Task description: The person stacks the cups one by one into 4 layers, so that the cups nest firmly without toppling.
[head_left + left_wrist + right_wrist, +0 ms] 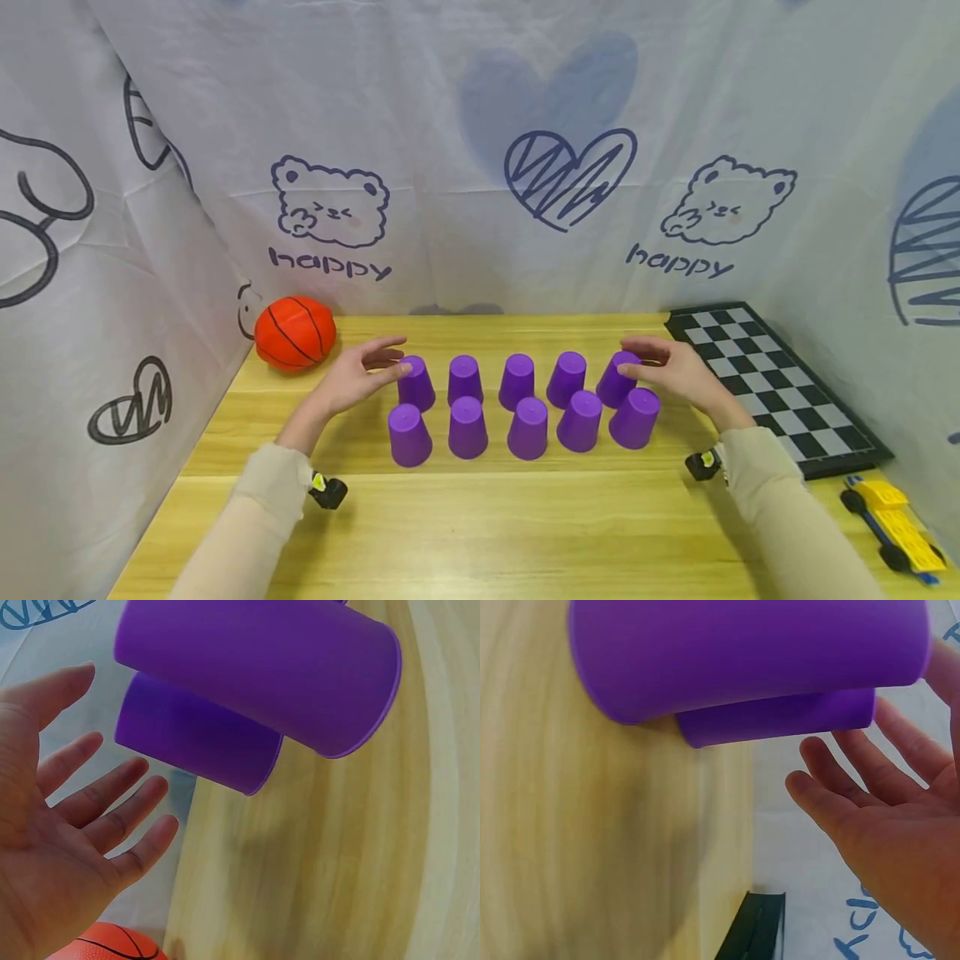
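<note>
Several purple cups stand upside down on the table in two rows. My left hand [358, 375] is spread beside the back-left cup [416, 385], its thumb overlapping that cup's top in the head view. In the left wrist view the fingers [124, 825] are apart and hold nothing, with the front-left cup [262, 667] nearer the camera. At the other end, my right hand [675, 371] reaches around the back-right cup [617, 383], thumb by its top edge. The right wrist view has its fingers [877, 772] loosely extended beside that cup, behind the front-right cup [750, 652].
An orange basketball [296, 333] sits at the back left corner. To the right lies a black-and-white checkered board [772, 383], and a yellow toy car [900, 525] is near the right edge. A printed white cloth [450, 250] hangs behind the table [480, 525].
</note>
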A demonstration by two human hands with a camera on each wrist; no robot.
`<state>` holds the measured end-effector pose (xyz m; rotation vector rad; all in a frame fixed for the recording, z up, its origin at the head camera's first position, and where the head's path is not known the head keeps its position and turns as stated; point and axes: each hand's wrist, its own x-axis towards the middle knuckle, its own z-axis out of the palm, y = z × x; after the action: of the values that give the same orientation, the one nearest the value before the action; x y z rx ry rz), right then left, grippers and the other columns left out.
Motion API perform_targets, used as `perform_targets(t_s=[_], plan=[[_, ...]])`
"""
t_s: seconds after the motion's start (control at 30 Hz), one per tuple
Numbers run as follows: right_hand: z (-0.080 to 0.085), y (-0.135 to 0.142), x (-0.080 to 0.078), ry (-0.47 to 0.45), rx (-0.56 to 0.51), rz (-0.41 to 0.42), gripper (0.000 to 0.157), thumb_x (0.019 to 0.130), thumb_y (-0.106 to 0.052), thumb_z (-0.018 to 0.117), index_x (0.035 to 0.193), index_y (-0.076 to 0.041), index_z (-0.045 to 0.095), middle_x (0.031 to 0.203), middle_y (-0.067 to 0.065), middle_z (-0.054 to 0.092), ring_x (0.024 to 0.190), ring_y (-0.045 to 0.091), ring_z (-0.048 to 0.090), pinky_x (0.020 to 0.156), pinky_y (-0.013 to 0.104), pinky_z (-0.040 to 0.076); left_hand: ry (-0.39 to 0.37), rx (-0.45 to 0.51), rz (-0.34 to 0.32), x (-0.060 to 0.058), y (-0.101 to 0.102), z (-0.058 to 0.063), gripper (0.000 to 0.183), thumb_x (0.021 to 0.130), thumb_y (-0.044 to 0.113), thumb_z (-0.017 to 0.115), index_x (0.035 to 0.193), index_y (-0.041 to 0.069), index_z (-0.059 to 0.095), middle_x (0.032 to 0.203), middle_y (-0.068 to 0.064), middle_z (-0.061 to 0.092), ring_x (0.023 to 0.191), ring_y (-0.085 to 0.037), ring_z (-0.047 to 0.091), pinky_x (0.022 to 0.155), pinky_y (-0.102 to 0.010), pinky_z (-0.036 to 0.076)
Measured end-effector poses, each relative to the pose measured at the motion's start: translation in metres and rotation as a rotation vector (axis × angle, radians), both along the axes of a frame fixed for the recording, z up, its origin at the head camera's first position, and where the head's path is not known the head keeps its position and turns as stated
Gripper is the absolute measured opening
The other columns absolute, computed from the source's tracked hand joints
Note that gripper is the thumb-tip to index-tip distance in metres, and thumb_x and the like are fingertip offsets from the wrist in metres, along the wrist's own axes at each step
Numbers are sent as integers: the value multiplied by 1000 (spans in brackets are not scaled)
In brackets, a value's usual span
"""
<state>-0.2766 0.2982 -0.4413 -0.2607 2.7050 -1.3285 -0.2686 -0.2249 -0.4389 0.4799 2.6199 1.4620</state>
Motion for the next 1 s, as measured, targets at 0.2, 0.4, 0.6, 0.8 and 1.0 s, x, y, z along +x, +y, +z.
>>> perform_targets(t_s=[0.2, 0.4, 0.6, 0.8, 1.0], plan=[[-9, 3, -1, 23, 48, -6, 69, 94, -46, 79, 149, -9, 59, 142, 16, 67, 129, 33, 65, 104, 33, 55, 4, -10, 6, 1, 2, -6, 60, 100, 26, 74, 153, 8, 54, 144, -22, 65, 134, -40, 63, 114, -57, 50], [-11, 3, -2, 43, 49, -7, 66, 93, -44, 80, 146, -9, 62, 137, 15, 71, 124, 30, 66, 92, 16, 52, 11, -3, 3, 1, 4, -11, 59, 98, 25, 76, 151, 7, 56, 142, -22, 67, 131, -41, 64, 115, -58, 49], [-11, 3, -1, 35, 57, 0, 70, 92, -45, 81, 148, -8, 60, 136, 16, 71, 122, 30, 68, 95, 23, 53, 4, -3, -1, 2, 8, -15, 59, 98, 24, 77, 150, 5, 57, 137, -21, 70, 127, -38, 67, 111, -55, 53], [-4, 1, -5, 42, 112, 7, 67, 90, -49, 82, 140, -7, 65, 126, 14, 74, 112, 26, 70, 93, 30, 57, 4, -13, 16, 2, 9, -18, 57, 98, 24, 77, 148, 4, 59, 136, -21, 70, 124, -38, 68, 108, -52, 56], [26, -6, -15, 67, 144, 23, 65, 91, -51, 80, 139, -10, 64, 130, 14, 72, 120, 32, 67, 102, 49, 58, 3, -25, 20, 0, 11, -18, 55, 98, 25, 76, 147, 5, 60, 134, -20, 71, 122, -37, 70, 106, -51, 57]])
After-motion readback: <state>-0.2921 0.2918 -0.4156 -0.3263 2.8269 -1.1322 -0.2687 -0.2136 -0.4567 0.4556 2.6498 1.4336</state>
